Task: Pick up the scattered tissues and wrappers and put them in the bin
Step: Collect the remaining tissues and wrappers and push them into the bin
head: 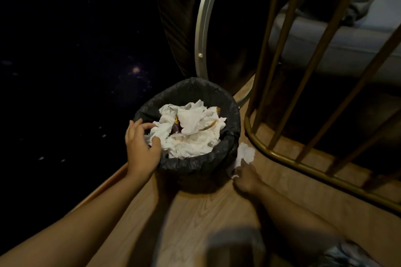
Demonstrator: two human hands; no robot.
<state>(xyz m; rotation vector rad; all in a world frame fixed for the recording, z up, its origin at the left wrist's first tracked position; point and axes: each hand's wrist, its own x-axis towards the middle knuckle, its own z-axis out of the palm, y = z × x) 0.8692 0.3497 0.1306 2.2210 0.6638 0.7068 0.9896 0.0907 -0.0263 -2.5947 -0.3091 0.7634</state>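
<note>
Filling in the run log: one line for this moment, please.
left hand: on bin rim, touching tissues | right hand: pinching floor tissue beside bin | stage: last pickup

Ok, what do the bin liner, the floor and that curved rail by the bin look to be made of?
Liner: thin black plastic film, crinkled, faint sheen. Floor: wood or wood-look laminate, printed-looking grain, so unsure. Rail: metal tube, brass-coloured, glossy highlights.

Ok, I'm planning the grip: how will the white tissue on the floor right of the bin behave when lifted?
The crumpled tissue looks thin and creased, so it is probably floppy and very light. The right hand touches its lower edge; a light pinch should do. It might tear if tugged, and won't roll.
</note>
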